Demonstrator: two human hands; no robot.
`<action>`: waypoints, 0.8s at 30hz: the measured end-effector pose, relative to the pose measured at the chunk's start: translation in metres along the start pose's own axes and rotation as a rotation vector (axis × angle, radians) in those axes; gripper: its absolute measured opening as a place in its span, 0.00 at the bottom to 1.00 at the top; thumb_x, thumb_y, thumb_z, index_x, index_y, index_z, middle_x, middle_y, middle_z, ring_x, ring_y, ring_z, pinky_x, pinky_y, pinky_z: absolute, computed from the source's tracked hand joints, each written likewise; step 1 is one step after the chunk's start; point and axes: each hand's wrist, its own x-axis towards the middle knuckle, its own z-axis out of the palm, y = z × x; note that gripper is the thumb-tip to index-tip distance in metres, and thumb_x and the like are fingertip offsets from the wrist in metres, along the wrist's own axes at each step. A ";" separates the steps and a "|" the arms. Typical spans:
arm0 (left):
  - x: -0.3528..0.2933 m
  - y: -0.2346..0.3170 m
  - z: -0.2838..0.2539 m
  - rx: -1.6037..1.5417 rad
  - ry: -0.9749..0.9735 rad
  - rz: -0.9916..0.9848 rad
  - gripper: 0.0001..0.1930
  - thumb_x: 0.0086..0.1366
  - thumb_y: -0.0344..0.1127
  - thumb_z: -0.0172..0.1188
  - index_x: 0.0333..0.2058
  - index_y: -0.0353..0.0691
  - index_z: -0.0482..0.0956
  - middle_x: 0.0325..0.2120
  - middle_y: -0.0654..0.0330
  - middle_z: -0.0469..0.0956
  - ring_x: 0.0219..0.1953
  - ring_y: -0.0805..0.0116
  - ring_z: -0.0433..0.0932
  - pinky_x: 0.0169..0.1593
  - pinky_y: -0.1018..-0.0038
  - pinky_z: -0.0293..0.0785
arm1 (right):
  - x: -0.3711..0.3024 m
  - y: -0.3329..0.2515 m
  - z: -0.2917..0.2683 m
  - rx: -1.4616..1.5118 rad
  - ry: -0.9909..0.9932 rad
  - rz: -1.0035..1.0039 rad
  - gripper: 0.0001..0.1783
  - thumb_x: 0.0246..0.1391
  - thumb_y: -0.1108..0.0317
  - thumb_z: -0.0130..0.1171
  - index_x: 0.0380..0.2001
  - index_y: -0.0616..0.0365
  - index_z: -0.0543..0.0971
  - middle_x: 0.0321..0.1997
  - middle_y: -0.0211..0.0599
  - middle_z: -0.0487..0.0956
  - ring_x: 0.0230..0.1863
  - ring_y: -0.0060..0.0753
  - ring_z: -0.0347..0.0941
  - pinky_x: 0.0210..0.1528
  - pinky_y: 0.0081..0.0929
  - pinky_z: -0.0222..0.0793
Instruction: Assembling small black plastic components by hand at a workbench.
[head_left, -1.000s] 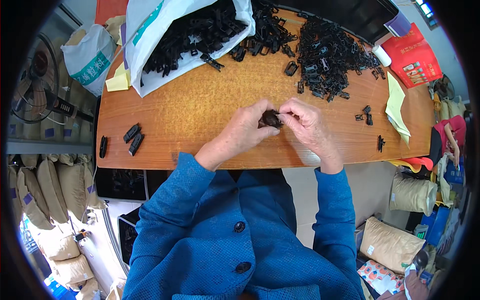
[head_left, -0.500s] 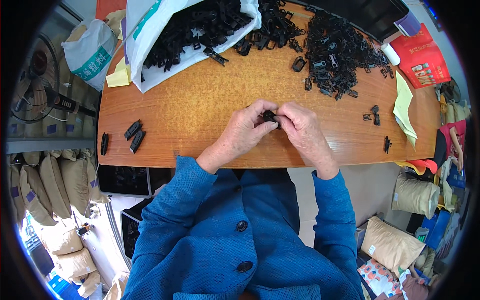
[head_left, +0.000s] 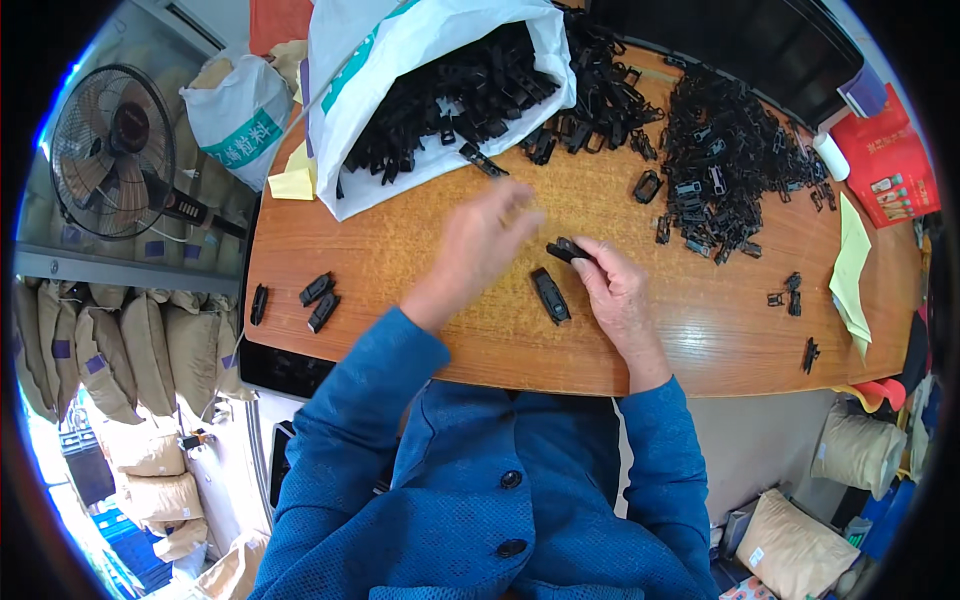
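Observation:
Between thumb and fingers, my right hand (head_left: 615, 290) pinches a small black plastic part (head_left: 566, 250) above the table. Just left of it, an oblong black clip-like piece (head_left: 550, 297) lies on the wood, touched by neither hand. My left hand (head_left: 478, 248) is blurred by motion, with its fingers apart and nothing visible in them. It is below the mouth of a white woven bag (head_left: 335, 165) full of black plastic parts (head_left: 440, 100). One loose black part (head_left: 484, 160) lies at the bag's lip, close to the left fingertips.
Several finished-looking black pieces (head_left: 320, 300) lie at the table's left. A large heap of small black frames (head_left: 715, 170) covers the back right, before a dark screen (head_left: 730, 45). Yellow paper (head_left: 848, 275) and a few small parts (head_left: 793, 293) lie at right. A fan (head_left: 125, 140) stands left.
My hands have come apart: the left has swung up toward the bag, the right keeps a black part. An oblong black piece now lies between them on the table. The whole view has shifted.

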 end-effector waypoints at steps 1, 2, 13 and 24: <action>0.014 -0.009 -0.012 0.246 0.093 0.142 0.07 0.57 0.32 0.59 0.35 0.38 0.75 0.33 0.56 0.77 0.34 0.62 0.77 0.35 0.69 0.75 | 0.001 0.002 -0.001 0.066 0.011 0.056 0.11 0.53 0.77 0.57 0.41 0.63 0.77 0.31 0.35 0.79 0.30 0.27 0.75 0.34 0.21 0.69; 0.028 -0.019 -0.022 0.489 0.186 0.287 0.07 0.55 0.30 0.58 0.34 0.39 0.76 0.35 0.56 0.76 0.36 0.61 0.77 0.36 0.69 0.74 | 0.002 0.003 -0.003 0.131 0.024 0.114 0.11 0.53 0.77 0.58 0.41 0.62 0.77 0.30 0.31 0.79 0.29 0.21 0.73 0.33 0.19 0.68; 0.032 -0.070 -0.035 0.547 0.074 0.385 0.08 0.50 0.23 0.56 0.31 0.38 0.73 0.33 0.55 0.73 0.37 0.56 0.74 0.39 0.65 0.72 | 0.004 0.028 0.005 0.229 0.016 0.213 0.10 0.54 0.76 0.58 0.41 0.62 0.77 0.30 0.25 0.78 0.28 0.12 0.71 0.27 0.11 0.63; 0.001 -0.061 -0.034 0.481 0.222 0.204 0.13 0.50 0.27 0.61 0.36 0.39 0.73 0.34 0.55 0.70 0.40 0.54 0.71 0.42 0.65 0.70 | -0.004 0.016 0.009 0.314 -0.001 0.256 0.12 0.56 0.74 0.56 0.44 0.63 0.76 0.33 0.30 0.79 0.30 0.16 0.75 0.27 0.12 0.66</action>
